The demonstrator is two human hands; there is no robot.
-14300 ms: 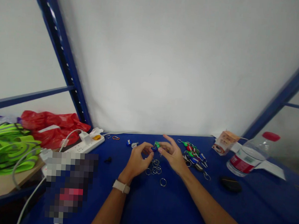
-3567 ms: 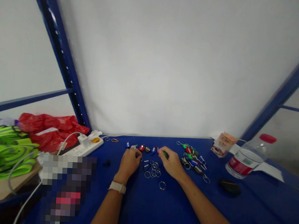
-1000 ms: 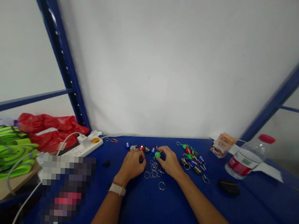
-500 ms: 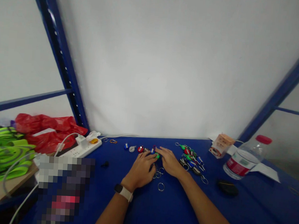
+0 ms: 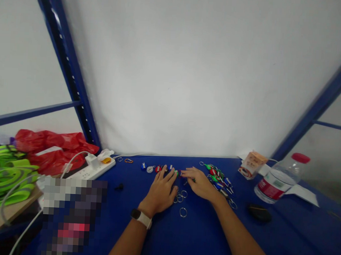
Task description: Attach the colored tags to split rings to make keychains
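Note:
My left hand (image 5: 162,188), with a watch on the wrist, lies palm down with fingers spread over small red, black and green tags. My right hand (image 5: 196,180) is to its right, its fingertips bent down at small coloured pieces, partly hidden under them. To the left lie a blue tag (image 5: 143,166), a white round tag (image 5: 150,169) and a red tag (image 5: 158,168) in a row. Several metal rings (image 5: 179,197) sit just below the hands, with one ring (image 5: 183,212) nearer me. A pile of coloured keychains (image 5: 220,180) is right of my right hand.
On the blue table (image 5: 199,235) are a bottle (image 5: 280,179), an orange box (image 5: 252,165), a dark oval object (image 5: 259,213) and a small black piece (image 5: 119,186). At left are a power strip (image 5: 92,171), red plastic (image 5: 57,148) and green reflective straps (image 5: 8,176).
My right hand has shifted slightly right, toward the pile, and its fingers have curled more. The fingers of my left hand are spread wider over the row of tags.

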